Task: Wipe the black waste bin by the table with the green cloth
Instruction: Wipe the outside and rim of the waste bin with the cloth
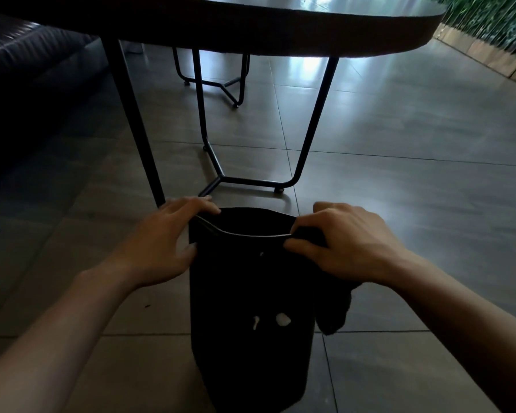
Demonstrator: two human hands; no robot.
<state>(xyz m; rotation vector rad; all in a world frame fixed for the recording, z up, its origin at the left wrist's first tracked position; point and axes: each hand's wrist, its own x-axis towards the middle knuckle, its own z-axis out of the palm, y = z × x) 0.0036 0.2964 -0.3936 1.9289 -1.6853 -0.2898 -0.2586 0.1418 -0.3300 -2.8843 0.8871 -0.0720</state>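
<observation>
Two hands grasp the bin (251,308), a tall black cylinder on glossy floor tiles (399,204) just before the table (280,34). Left hand (158,242) clasps its thin rim; right hand (349,239) presses a dark limp cloth (334,314) against the opposite rim.
</observation>
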